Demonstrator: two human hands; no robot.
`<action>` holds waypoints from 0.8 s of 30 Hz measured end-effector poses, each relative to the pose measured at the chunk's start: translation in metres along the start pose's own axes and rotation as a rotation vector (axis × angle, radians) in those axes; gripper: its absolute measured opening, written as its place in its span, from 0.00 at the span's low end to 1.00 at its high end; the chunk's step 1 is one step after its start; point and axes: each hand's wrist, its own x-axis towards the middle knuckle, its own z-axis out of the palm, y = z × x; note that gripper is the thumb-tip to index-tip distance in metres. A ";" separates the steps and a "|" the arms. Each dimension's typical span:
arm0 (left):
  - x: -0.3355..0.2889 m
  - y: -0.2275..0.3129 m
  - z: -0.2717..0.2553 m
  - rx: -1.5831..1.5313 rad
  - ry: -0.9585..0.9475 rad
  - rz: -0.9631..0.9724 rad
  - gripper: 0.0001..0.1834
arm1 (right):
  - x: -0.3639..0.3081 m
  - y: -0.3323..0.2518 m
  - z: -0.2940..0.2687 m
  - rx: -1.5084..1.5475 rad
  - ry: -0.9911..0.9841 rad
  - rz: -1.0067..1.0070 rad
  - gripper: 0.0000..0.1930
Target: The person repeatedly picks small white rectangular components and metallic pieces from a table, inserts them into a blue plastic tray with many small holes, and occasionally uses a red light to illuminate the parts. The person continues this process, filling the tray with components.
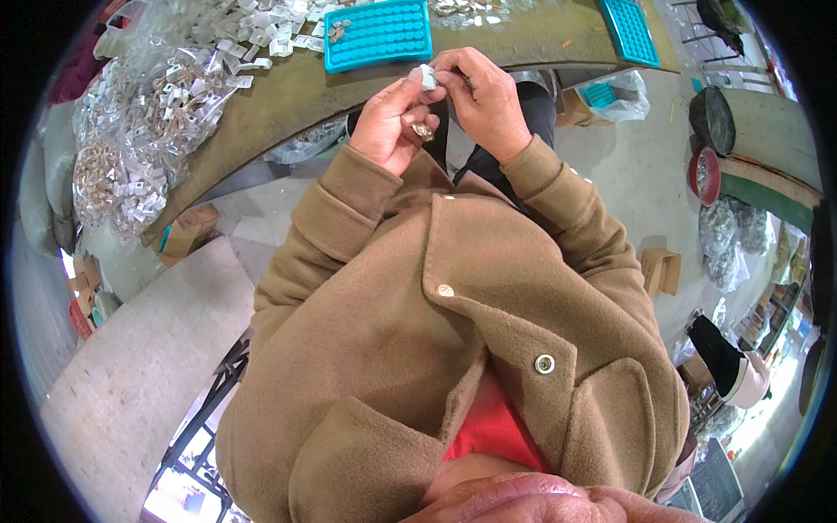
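Just past the table's near edge, my left hand (pixel 391 120) pinches a small white folded piece (pixel 427 77), card or plastic, between thumb and forefinger. Its lower fingers curl round some small shiny metal pieces (pixel 423 132). Close against the white piece, my right hand (pixel 486 98) has its thumb and forefinger pressed together. Whatever sits between those fingertips is too small to make out. Beyond my hands lies a turquoise tray (pixel 394 61) with rows of round hollows. Several small round metal pieces (pixel 337 31) rest at its left end.
Many loose white pieces (pixel 279 35) heap on the table at the far left, beside clear plastic bags (pixel 144 139) of similar pieces. A second turquoise tray (pixel 629 33) lies at the table's right end. A cardboard box (pixel 189 231) stands below the table's left side.
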 end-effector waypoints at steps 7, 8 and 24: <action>-0.002 0.007 0.009 0.290 0.217 0.043 0.12 | 0.009 -0.009 -0.008 0.040 -0.121 0.144 0.04; -0.001 0.011 0.009 0.186 0.219 0.009 0.13 | 0.011 -0.009 -0.011 0.103 -0.164 0.252 0.05; 0.012 0.012 0.006 0.559 0.260 -0.036 0.08 | 0.031 0.024 -0.027 0.312 -0.431 0.282 0.05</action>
